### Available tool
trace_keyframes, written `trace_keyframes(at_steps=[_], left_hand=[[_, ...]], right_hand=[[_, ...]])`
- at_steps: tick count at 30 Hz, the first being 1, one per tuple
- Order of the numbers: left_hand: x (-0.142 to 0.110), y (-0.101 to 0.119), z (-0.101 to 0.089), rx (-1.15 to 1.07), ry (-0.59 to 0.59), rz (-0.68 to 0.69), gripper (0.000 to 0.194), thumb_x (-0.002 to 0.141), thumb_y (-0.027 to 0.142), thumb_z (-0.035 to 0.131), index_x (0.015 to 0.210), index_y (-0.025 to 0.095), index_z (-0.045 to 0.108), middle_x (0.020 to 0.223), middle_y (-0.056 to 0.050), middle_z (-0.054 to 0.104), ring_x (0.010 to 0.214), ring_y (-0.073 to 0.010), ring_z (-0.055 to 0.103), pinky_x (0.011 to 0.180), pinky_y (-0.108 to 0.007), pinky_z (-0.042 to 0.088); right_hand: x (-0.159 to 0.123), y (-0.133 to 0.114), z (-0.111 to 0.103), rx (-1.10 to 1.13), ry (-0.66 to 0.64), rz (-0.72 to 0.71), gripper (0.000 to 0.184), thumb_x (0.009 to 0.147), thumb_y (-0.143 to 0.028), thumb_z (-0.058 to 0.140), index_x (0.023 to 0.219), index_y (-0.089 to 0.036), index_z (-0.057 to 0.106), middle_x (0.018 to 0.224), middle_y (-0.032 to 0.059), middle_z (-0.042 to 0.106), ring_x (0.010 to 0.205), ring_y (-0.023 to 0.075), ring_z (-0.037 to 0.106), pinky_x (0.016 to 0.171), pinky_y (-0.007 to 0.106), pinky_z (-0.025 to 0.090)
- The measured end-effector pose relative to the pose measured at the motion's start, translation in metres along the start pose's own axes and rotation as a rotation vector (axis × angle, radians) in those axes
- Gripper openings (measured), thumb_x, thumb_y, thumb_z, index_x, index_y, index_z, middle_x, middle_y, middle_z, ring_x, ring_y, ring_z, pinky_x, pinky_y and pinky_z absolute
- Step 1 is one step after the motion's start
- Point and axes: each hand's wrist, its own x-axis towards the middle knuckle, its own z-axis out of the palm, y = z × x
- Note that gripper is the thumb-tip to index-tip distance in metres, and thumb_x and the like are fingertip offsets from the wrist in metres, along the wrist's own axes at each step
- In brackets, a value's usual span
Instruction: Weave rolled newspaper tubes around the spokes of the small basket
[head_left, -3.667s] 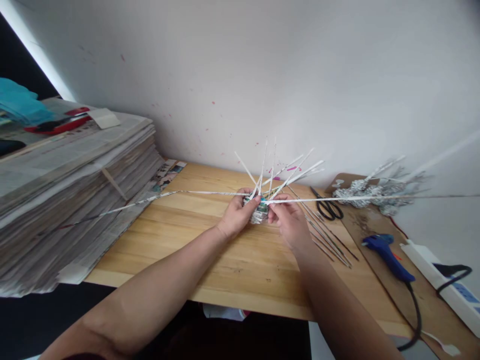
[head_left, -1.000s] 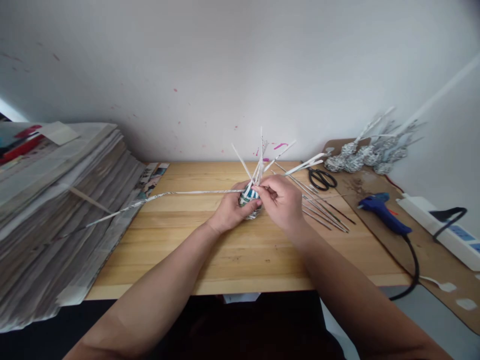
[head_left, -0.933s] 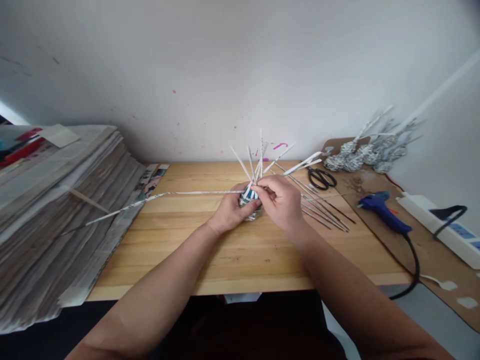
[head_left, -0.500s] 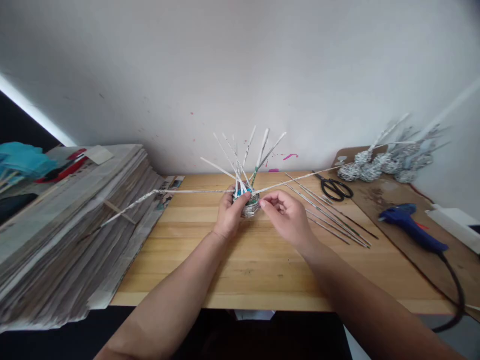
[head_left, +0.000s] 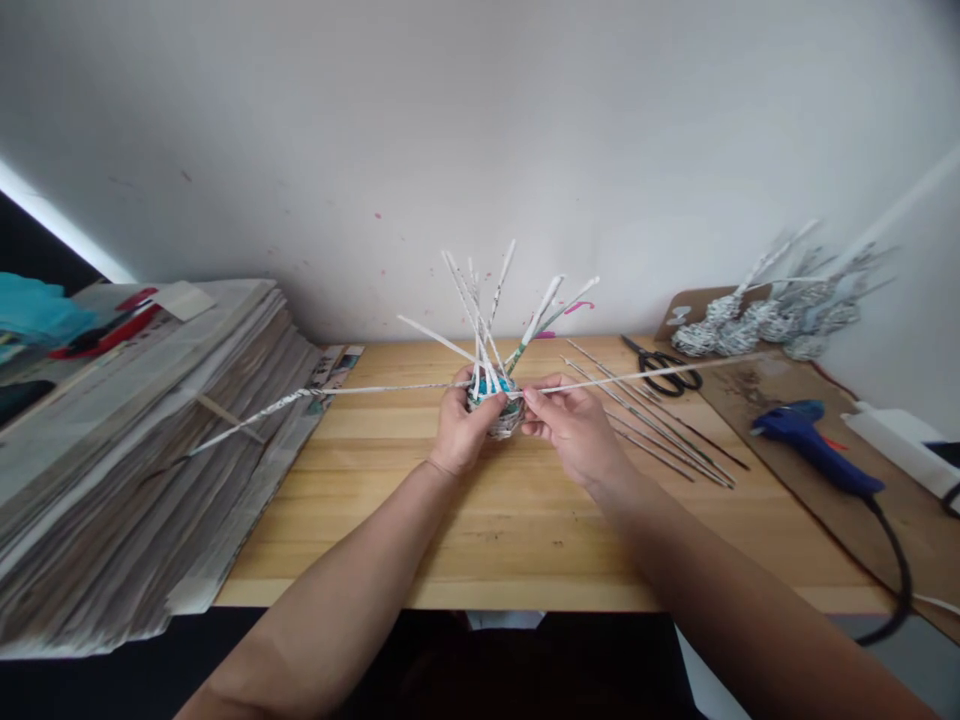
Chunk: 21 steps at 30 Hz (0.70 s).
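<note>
The small woven paper cup [head_left: 507,424] was over the middle of the counter [head_left: 465,540], its body closed in the left hand's [head_left: 459,428] grip. The right hand's [head_left: 574,425] grip pinched a paper strand [head_left: 637,376] beside it; snug weaving called for even tension, without bending the upright stakes [head_left: 439,339].

The left hand [head_left: 463,428] and right hand [head_left: 574,425] are bare, like both forearms [head_left: 352,565].

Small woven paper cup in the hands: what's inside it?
A blue patch shows between the upright strips; lining or contents, I cannot tell. The woven wall, the strips and the left hand hide the rest of the inside.
</note>
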Motion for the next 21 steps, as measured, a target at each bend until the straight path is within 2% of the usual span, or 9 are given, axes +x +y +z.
trace_keyframes(at_steps=[7,10,14,17,21], left_hand=[[0.0,0.003,0.003,0.007,0.051,-0.022,0.04,0.073,0.035,0.077,0.104,0.019,0.058,0.088,0.0,0.065,0.076,-0.0142,0.061,0.076,-0.027,0.05],[0.0,0.005,0.005,0.048,0.057,-0.024,0.042,0.074,0.035,0.078,0.106,0.018,0.056,0.089,0.0,0.064,0.079,-0.0139,0.061,0.079,-0.027,0.05],[0.002,0.007,0.007,0.12,0.095,-0.043,0.057,0.073,0.044,0.083,0.113,0.018,0.051,0.096,-0.003,0.064,0.083,-0.0153,0.062,0.08,-0.029,0.051],[0.005,0.008,0.006,0.145,0.154,-0.037,0.067,0.07,0.049,0.086,0.115,0.019,0.045,0.099,-0.004,0.064,0.084,-0.0158,0.063,0.079,-0.029,0.051],[0.006,0.011,0.006,0.16,0.18,0.003,0.074,0.064,0.053,0.089,0.11,0.019,0.042,0.094,-0.001,0.06,0.08,-0.0135,0.059,0.076,-0.027,0.048]], right_hand=[[0.001,0.001,0.0,0.021,-0.018,0.044,0.05,0.055,-0.051,0.096,0.078,-0.019,0.065,0.068,-0.0026,0.066,0.067,0.0113,0.062,0.062,0.025,0.055],[0.004,0.003,-0.002,0.063,0.018,0.076,0.05,0.054,-0.049,0.097,0.078,-0.019,0.065,0.067,-0.0035,0.064,0.066,0.0102,0.059,0.06,0.024,0.055],[0.008,0.004,-0.005,0.102,0.056,0.152,0.051,0.054,-0.049,0.096,0.085,-0.019,0.068,0.08,-0.0031,0.065,0.064,0.0074,0.056,0.054,0.02,0.05],[0.009,0.007,-0.006,0.034,0.007,0.201,0.05,0.059,-0.049,0.093,0.095,-0.021,0.072,0.086,-0.0024,0.066,0.065,0.0079,0.057,0.055,0.021,0.049],[0.007,0.011,-0.005,-0.074,-0.055,0.134,0.046,0.07,-0.048,0.087,0.107,-0.024,0.073,0.099,0.002,0.071,0.083,0.0136,0.064,0.063,0.023,0.053]])
